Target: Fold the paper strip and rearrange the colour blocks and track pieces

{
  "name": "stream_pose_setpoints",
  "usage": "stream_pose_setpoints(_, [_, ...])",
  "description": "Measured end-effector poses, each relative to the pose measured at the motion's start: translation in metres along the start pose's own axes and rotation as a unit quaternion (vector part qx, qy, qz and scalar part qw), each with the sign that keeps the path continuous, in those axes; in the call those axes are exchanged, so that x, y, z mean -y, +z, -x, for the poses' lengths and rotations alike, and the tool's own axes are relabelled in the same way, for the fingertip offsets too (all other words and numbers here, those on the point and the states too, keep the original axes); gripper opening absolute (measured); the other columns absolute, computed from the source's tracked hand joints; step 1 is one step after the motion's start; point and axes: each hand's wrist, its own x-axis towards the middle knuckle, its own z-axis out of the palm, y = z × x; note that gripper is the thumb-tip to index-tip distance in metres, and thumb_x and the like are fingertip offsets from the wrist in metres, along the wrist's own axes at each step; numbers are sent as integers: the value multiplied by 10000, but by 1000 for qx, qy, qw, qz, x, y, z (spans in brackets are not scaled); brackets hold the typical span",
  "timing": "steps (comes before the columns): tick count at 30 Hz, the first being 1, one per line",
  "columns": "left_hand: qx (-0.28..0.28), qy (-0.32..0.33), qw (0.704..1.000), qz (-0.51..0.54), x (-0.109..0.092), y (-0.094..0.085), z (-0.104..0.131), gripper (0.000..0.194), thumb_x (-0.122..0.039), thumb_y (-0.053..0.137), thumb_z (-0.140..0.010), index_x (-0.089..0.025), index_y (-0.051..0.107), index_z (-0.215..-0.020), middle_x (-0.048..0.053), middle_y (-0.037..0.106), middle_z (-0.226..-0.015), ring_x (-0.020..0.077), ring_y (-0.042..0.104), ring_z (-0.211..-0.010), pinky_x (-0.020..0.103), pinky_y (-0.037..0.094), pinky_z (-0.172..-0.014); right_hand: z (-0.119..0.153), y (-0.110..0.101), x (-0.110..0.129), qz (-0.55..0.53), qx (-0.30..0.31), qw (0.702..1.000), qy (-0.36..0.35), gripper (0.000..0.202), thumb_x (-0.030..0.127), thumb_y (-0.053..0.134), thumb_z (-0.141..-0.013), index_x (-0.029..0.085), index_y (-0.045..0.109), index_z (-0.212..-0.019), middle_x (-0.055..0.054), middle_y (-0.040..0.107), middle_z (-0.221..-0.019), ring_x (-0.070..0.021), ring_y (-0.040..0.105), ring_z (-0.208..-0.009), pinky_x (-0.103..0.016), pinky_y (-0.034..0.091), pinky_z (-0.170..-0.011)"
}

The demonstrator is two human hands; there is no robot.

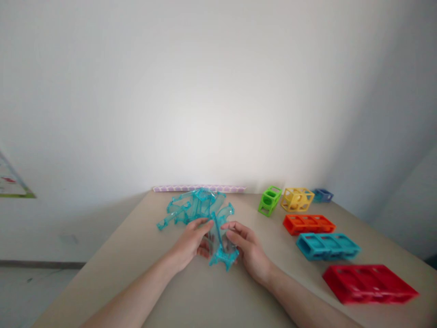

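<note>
Between my two hands is a clear teal plastic track piece [222, 256], tilted, with its flared end toward me. My left hand [197, 241] grips its left side, thumb on top and fingers curled beneath. From the right, my right hand [245, 246] pinches the other side with thumb and forefinger. Whether this is one piece or two joined pieces I cannot tell. Just beyond my hands lies a loose pile of similar teal track pieces [200, 202], some curved and some straight.
On the right stand a red block frame [370, 283], a teal one [328, 246], an orange one [309, 224], a yellow one [297, 199], a green one [269, 200] and a blue one [322, 195]. A purple patterned strip [200, 188] lies along the wall at the table's back edge.
</note>
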Motion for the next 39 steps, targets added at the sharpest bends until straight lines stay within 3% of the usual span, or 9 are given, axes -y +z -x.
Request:
stream_pose_setpoints(3, [65, -14, 998, 22, -4, -1, 5, 617, -409, 661, -815, -231, 402, -1346, 28, 668, -744, 163, 623, -445, 264, 505, -388, -1, -2, 1, -58, -13, 998, 9, 315, 419, 666, -792, 193, 593, -999, 47, 504, -601, -80, 433, -433, -169, 331, -346])
stream_pose_setpoints(6, [155, -20, 986, 62, -8, -3, 11, 711, -396, 605, -865, -300, 230, -1461, 32, 690, -727, 183, 653, -462, 264, 520, -400, 0, -3, 5, -105, -11, 994, -5, 307, 400, 676, -772, 188, 606, -983, 40, 486, -613, -90, 452, -473, -166, 341, -356])
stream_pose_setpoints(12, [244, 7, 962, 123, -11, -10, 12, 567, -355, 583, -891, -257, 364, -1405, -6, 645, -579, 163, 643, -443, 206, 496, -388, 3, -4, 6, -71, -4, 996, -56, 314, 398, 715, -766, 210, 620, -999, 28, 503, -695, -75, 449, -519, -162, 372, -406])
stream_pose_setpoints(17, [228, 14, 964, 139, -9, -10, 9, 301, -331, 674, -830, -219, 510, -1056, 9, 671, -634, 129, 621, -413, 175, 480, -382, 0, -8, 0, -29, -1, 995, -100, 291, 422, 736, -758, 221, 613, -928, 41, 483, -677, -65, 405, -506, -163, 371, -408])
stream_pose_setpoints(20, [218, 6, 965, 143, -8, -8, 9, 325, -344, 748, -760, -200, 487, -890, 10, 673, -656, 126, 619, -408, 171, 476, -367, -2, -11, -2, -14, 8, 994, -110, 287, 424, 736, -762, 223, 604, -920, 38, 491, -708, -59, 396, -506, -165, 374, -411])
stream_pose_setpoints(34, [202, 15, 972, 121, -7, -5, 9, 351, -366, 767, -735, -185, 474, -803, -8, 641, -630, 103, 588, -378, 160, 434, -346, 0, -9, 3, 6, -7, 995, -104, 316, 431, 724, -768, 221, 567, -944, 28, 511, -776, -64, 415, -512, -179, 375, -405])
stream_pose_setpoints(36, [197, 32, 973, 118, -6, -4, 8, 350, -375, 767, -736, -183, 481, -803, -14, 624, -592, 95, 570, -377, 157, 425, -349, 0, -6, 6, 4, -23, 993, -112, 418, 414, 753, -737, 250, 536, -1055, 19, 537, -842, -78, 453, -537, -181, 370, -397])
stream_pose_setpoints(39, [183, 74, 972, 130, -5, -2, 7, 347, -376, 774, -727, -179, 500, -807, -23, 598, -564, 83, 534, -380, 160, 423, -350, 0, -3, 9, -15, -78, 990, -120, 752, 371, 810, -668, 323, 375, -1279, 29, 542, -892, -94, 492, -559, -179, 365, -380])
